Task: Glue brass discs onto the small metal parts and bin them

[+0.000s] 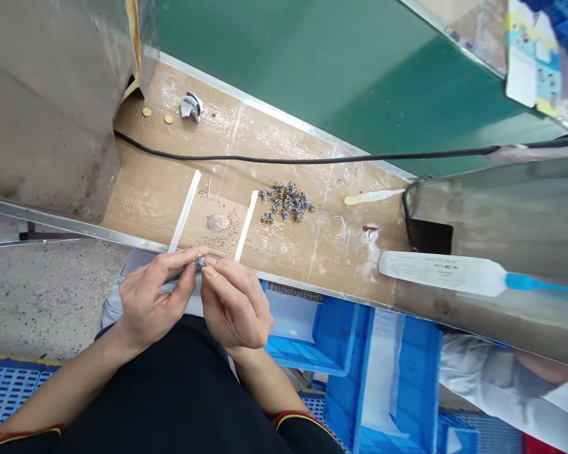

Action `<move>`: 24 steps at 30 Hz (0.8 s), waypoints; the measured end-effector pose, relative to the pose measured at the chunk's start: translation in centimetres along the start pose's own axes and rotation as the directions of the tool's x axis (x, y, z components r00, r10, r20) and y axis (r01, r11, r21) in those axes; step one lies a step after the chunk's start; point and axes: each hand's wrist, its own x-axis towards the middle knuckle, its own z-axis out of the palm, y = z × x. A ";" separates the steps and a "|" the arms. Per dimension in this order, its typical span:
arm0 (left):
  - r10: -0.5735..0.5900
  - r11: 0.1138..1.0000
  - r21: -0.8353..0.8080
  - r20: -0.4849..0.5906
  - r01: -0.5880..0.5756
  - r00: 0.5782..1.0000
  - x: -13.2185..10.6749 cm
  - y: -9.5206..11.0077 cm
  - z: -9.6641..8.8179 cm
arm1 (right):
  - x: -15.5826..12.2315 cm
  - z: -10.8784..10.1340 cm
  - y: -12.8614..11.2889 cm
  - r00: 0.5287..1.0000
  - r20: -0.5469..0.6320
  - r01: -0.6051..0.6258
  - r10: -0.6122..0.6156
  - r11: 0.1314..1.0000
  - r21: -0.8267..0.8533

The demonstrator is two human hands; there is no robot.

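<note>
Basically, left hand and right hand pinch a tiny blue-gold piece between their fingers, both equally near, long axis unclear.

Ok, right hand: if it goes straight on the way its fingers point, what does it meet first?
The small blue-and-gold part, pinched between the right hand's fingertips and the left hand's fingers. Past that, probably the metal bench edge, though depth is unclear from this view.

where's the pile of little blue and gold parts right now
In the head view, the pile of small blue-and-gold parts lies on the cardboard-covered bench, just right of a white strip and up and away from the person's right hand.
</note>
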 end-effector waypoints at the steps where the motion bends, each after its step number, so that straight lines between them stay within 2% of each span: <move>1: -0.018 1.000 -0.011 -0.005 0.018 1.000 0.0 0.1 0.0 | 0.0 0.0 0.0 1.000 -0.004 0.000 0.000 1.000 0.002; 5: -0.083 0.995 -0.058 -0.022 0.081 0.996 -0.1 0.4 0.3 | -0.2 0.1 0.1 1.000 -0.026 0.012 -0.011 0.999 0.046; 11: -0.139 0.973 -0.190 -0.048 0.128 0.989 -0.4 0.1 1.0 | -0.4 0.1 0.6 1.000 0.012 0.016 -0.017 0.999 0.044; 13: -0.194 0.952 -0.248 -0.034 0.180 0.980 -0.5 0.0 1.2 | -0.2 0.1 0.7 0.999 0.009 0.034 -0.034 0.998 0.060; 15: -0.290 0.900 -0.332 0.028 0.282 0.957 -0.4 0.1 1.2 | 0.0 0.0 0.8 0.998 0.014 0.056 -0.057 0.996 0.065; 18: -0.415 0.783 -0.449 0.138 0.430 0.899 0.1 0.5 1.0 | 0.2 -0.3 1.0 0.996 0.030 0.083 -0.084 0.996 0.045; 21: -0.468 0.710 -0.510 0.173 0.485 0.867 0.9 0.6 1.0 | 0.2 -0.5 1.3 0.994 0.039 0.096 -0.097 0.995 0.021; 24: -0.484 0.697 -0.519 0.170 0.496 0.858 1.4 0.2 1.0 | 0.0 -0.5 1.6 0.994 0.042 0.097 -0.098 0.995 0.014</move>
